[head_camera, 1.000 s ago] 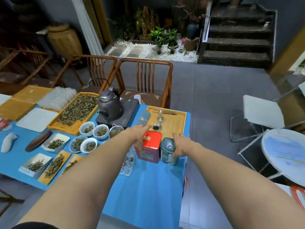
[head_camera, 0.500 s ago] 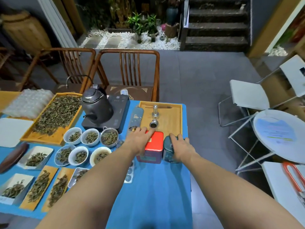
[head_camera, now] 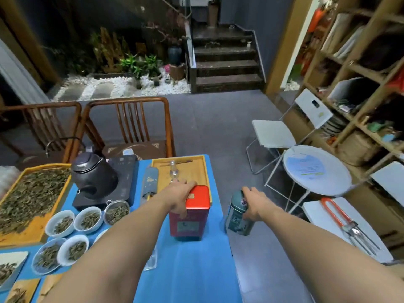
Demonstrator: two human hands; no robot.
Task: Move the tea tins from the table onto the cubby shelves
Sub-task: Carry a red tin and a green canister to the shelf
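Note:
A tall red rectangular tea tin (head_camera: 192,215) is near the right end of the blue table (head_camera: 188,270); my left hand (head_camera: 178,196) grips its top and left side. My right hand (head_camera: 254,204) holds a round green tea tin (head_camera: 236,217), which hangs in the air just past the table's right edge, over the grey floor. The wooden cubby shelves (head_camera: 358,90) stand along the right wall, filled with boxes, papers and other goods.
On the table: a wooden tea tray (head_camera: 185,171), a black kettle (head_camera: 91,173) on a hob, bowls and trays of loose tea. A round white side table (head_camera: 317,171), white folding chair (head_camera: 273,134) and a bench with orange tongs (head_camera: 341,217) stand between table and shelves.
My right hand has lifted the green tin off the table and carried it right, past the edge. My left hand has closed over the red tin. My view has turned right, revealing the shelves.

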